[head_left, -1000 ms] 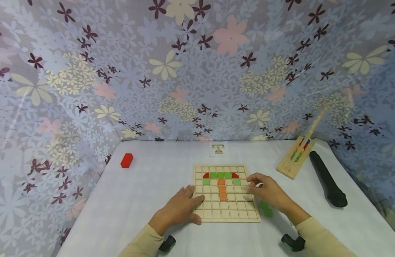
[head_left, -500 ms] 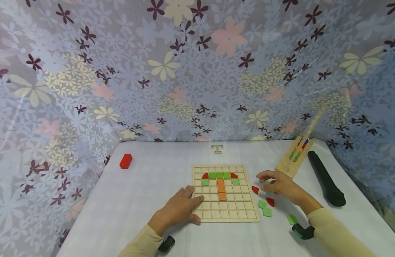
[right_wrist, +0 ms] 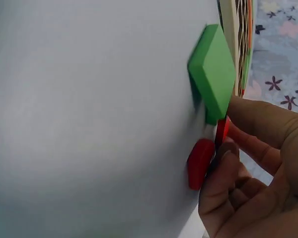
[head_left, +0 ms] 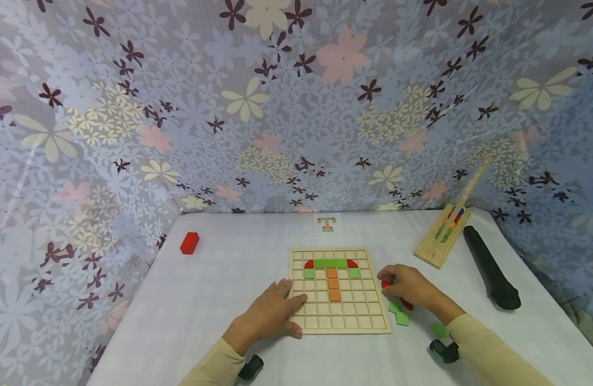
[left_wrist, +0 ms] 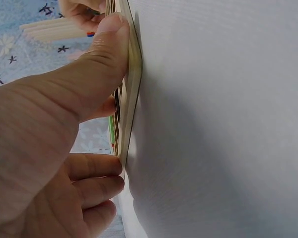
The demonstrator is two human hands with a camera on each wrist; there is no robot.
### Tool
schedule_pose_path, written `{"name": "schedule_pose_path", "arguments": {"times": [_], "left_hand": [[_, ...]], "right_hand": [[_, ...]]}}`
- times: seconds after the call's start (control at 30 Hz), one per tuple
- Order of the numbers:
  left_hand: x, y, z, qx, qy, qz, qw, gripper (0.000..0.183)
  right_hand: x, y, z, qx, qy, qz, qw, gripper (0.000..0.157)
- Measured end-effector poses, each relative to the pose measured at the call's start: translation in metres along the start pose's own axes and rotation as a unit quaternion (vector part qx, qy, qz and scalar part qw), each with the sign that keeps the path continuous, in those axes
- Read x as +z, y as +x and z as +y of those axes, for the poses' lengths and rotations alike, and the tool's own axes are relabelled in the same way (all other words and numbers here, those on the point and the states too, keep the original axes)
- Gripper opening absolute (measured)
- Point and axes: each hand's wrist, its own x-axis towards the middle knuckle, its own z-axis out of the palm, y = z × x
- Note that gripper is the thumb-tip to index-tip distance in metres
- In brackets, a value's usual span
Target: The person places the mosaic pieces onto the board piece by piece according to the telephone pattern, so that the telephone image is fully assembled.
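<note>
A wooden grid board [head_left: 344, 321] lies on the table with green, red and orange tiles forming a T-like figure. My left hand [head_left: 272, 311] rests on the board's left edge, fingers spread; in the left wrist view the thumb [left_wrist: 111, 39] presses along its rim. Right of the board, my right hand [head_left: 407, 284] pinches a red quarter-round tile [right_wrist: 222, 131] between thumb and fingers. Close under that hand lie another red tile [right_wrist: 199, 163] and green tiles [head_left: 402, 318]. A further green tile [head_left: 439, 329] sits nearer the right sleeve.
A small picture card [head_left: 327, 224] showing a similar figure lies behind the board. At the back right are a wooden stand with coloured beads [head_left: 438, 252] and a black microphone-shaped object [head_left: 491, 273]. A red block [head_left: 189, 243] stands at the back left.
My right hand moved away from the board's right edge, uncovering the loose tiles, then came back left and down and took hold of a red tile. The left hand stayed in place.
</note>
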Motion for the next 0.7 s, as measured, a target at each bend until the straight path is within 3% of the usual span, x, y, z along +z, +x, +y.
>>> {"name": "schedule_pose_path", "arguments": {"times": [0.27,0.43,0.7], "left_hand": [[0.001,0.000,0.000,-0.002,-0.002,-0.001,1.0000,0.083],[0.001,0.000,0.000,-0.001,0.000,-0.001,1.0000,0.083],[0.001,0.001,0.000,-0.001,0.002,-0.004,1.0000,0.083]], "right_hand": [[-0.010,-0.003,0.017,0.021,-0.008,0.038,0.999,0.029],[-0.016,-0.004,0.024,0.034,0.016,0.031,0.999,0.035],[-0.016,-0.005,0.023,0.047,0.021,0.037,0.998,0.025]]}}
